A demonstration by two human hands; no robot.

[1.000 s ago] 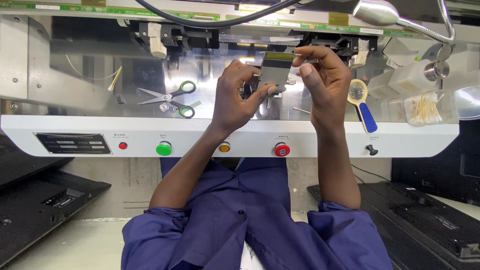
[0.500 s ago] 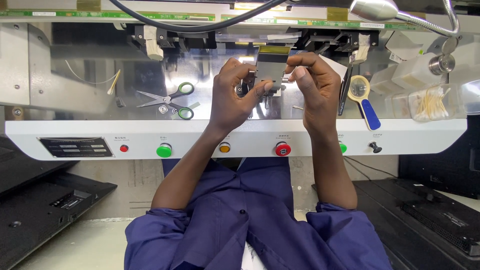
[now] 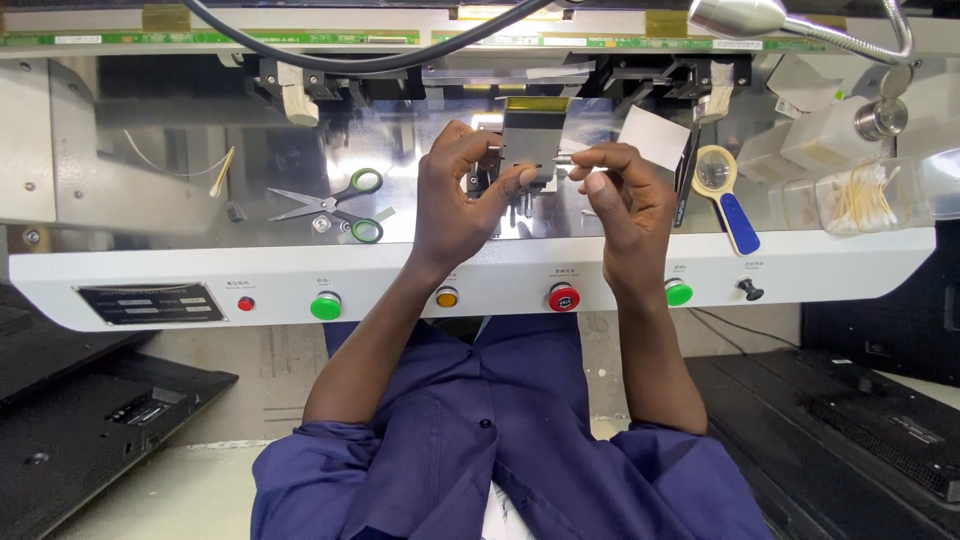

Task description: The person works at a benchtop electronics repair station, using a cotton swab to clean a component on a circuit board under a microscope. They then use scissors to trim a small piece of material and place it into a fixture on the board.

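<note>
My left hand [image 3: 462, 195] pinches the lower edge of a small grey flexible strip with a gold top band [image 3: 530, 135], held upright over the shiny metal work plate [image 3: 180, 200]. My right hand [image 3: 622, 195] grips the strip's right side with thumb and forefinger, close to a small white piece at its fingertips. Both hands hold the strip just below the dark machine head [image 3: 640, 75] at the back of the bench.
Green-handled scissors [image 3: 335, 205] lie left of my hands. A blue-handled magnifier [image 3: 725, 190], a dark pen-like tool [image 3: 688, 170] and a clear tub of cotton swabs [image 3: 860, 200] sit to the right. Coloured buttons run along the white front panel [image 3: 150, 275]. Dark screens lie on both sides below.
Both hands have dropped slightly and drawn together on the strip; the right hand moved from the strip's top edge down to its right side.
</note>
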